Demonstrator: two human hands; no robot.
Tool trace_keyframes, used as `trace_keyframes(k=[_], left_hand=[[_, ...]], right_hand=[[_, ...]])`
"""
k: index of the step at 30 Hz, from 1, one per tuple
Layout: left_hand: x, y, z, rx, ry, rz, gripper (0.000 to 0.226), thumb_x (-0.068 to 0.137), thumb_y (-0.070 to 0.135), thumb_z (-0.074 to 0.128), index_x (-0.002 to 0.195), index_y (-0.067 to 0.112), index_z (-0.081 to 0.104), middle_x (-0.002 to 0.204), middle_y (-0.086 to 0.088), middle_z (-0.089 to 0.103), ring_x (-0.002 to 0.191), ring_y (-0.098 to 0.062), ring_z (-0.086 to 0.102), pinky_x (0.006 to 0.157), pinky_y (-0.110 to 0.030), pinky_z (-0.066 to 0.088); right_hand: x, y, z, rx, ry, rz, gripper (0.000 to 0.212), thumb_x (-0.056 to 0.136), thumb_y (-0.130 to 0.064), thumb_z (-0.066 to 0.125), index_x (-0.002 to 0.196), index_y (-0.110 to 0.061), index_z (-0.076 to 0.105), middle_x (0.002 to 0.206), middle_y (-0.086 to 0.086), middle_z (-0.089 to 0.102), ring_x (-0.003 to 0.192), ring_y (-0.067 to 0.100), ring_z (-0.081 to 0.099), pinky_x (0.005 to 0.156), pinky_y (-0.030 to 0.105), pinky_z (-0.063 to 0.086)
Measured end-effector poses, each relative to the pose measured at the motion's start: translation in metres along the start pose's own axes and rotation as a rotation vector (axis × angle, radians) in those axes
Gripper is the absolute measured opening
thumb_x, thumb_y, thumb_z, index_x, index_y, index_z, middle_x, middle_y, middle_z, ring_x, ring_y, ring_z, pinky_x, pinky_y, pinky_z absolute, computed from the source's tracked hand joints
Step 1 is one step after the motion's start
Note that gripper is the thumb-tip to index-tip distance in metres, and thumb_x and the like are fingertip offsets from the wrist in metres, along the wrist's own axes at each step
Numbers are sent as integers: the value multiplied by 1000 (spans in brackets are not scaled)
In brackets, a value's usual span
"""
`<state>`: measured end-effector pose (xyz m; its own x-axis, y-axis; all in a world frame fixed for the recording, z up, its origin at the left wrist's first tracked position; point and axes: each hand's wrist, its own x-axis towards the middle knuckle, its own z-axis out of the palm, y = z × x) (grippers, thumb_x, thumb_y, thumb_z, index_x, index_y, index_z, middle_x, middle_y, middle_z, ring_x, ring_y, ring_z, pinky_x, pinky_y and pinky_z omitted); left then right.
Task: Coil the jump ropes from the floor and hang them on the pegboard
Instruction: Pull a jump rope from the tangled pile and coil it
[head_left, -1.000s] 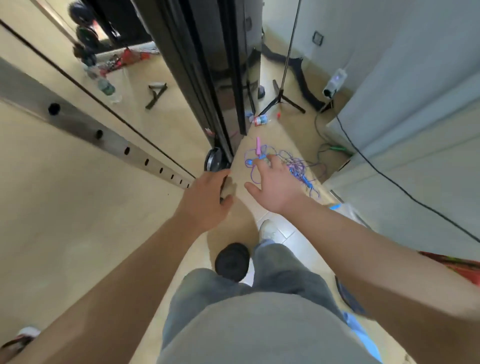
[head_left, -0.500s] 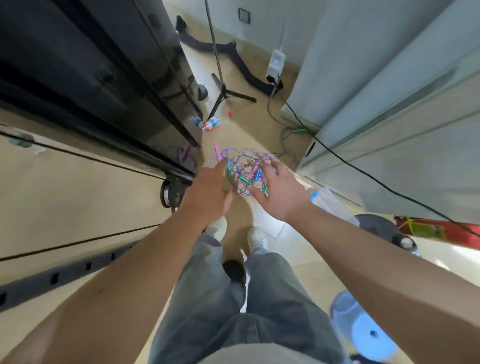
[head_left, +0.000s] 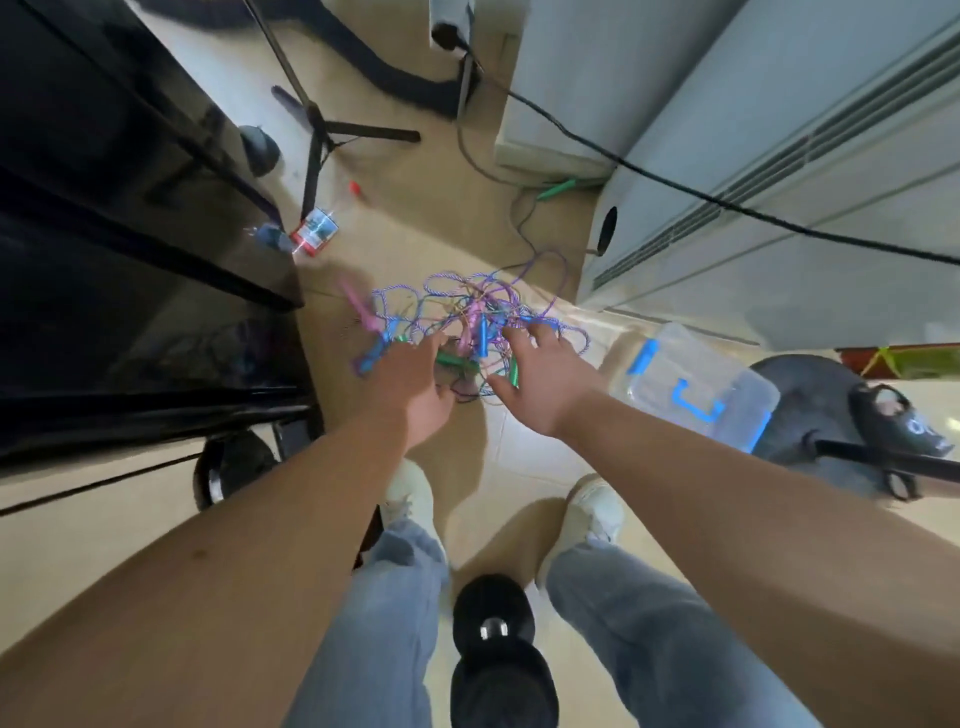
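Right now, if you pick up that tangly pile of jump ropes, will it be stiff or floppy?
Probably floppy: the jump ropes lie in thin, loose loops on the floor. They look tangled together, so lifting one strand would likely drag the whole bunch. The plastic handles look stiff and would probably dangle.

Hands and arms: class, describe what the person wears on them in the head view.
The left hand and right hand are bare: no gloves, rings or watch show. The left arm and right arm are bare too, with no sleeve in view.
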<state>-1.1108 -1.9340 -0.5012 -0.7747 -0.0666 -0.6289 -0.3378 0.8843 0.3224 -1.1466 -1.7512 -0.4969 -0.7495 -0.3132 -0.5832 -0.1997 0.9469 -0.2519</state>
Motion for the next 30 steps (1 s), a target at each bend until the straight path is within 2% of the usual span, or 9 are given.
trace_keyframes(k=[5,10,12,14,18,20,23,27,30], left_hand=[[91,-32,84,-9,-27,-83,64,93,32,53,151,19,29,131,-16,52,124,-33,49,103,-39,43],[190,-53,155,10,-66,-17,55,89,31,59,139,14,43,128,-17,56,119,-36,54,96,-42,48],[222,-59,173,54,-46,57,42,89,25,60,126,7,51,120,-20,59,113,-38,57,87,-39,46],[260,-62,195,95,-59,79,32,89,22,55,117,8,53,113,-18,62,108,-37,59,81,-36,44],[314,-62,224,137,-79,-26,26,99,22,44,120,14,56,109,-16,66,101,-35,63,75,-35,45],[327,-66,232,166,-37,-75,25,99,28,46,106,15,66,99,-14,70,92,-35,66,77,-37,52],[335,-74,238,103,34,-153,18,87,36,59,85,23,71,82,-7,71,72,-30,65,67,-32,54],[335,-73,245,139,39,-214,18,83,23,59,98,26,69,94,-6,71,85,-31,68,73,-37,56],[334,-69,252,102,21,-209,16,90,24,56,104,19,61,100,-10,68,87,-32,64,70,-38,49]], right_hand=[[74,38,92,-26,-29,12,61,95,-54,46,145,-23,33,143,10,38,132,32,31,92,47,47],[152,74,167,17,-109,42,55,93,-52,46,139,-22,39,129,13,51,125,32,39,94,46,47],[177,82,184,28,-123,34,53,94,-50,47,138,-21,41,127,11,51,123,31,43,94,43,47],[206,94,204,37,-134,33,53,94,-49,47,137,-19,42,126,11,51,122,31,47,93,42,47],[249,110,233,27,-172,27,52,95,-46,47,138,-17,44,131,13,47,123,33,45,95,44,47],[260,115,243,18,-183,30,52,94,-44,48,138,-18,44,134,13,46,127,33,39,98,46,46],[271,123,250,6,-194,25,51,92,-44,49,138,-21,45,137,11,44,132,33,31,99,48,45],[275,126,254,-14,-155,14,51,91,-41,53,137,-20,46,136,11,43,133,32,27,92,46,47],[275,127,255,-50,-122,8,49,90,-38,53,135,-19,47,133,10,46,130,30,28,85,43,46]])
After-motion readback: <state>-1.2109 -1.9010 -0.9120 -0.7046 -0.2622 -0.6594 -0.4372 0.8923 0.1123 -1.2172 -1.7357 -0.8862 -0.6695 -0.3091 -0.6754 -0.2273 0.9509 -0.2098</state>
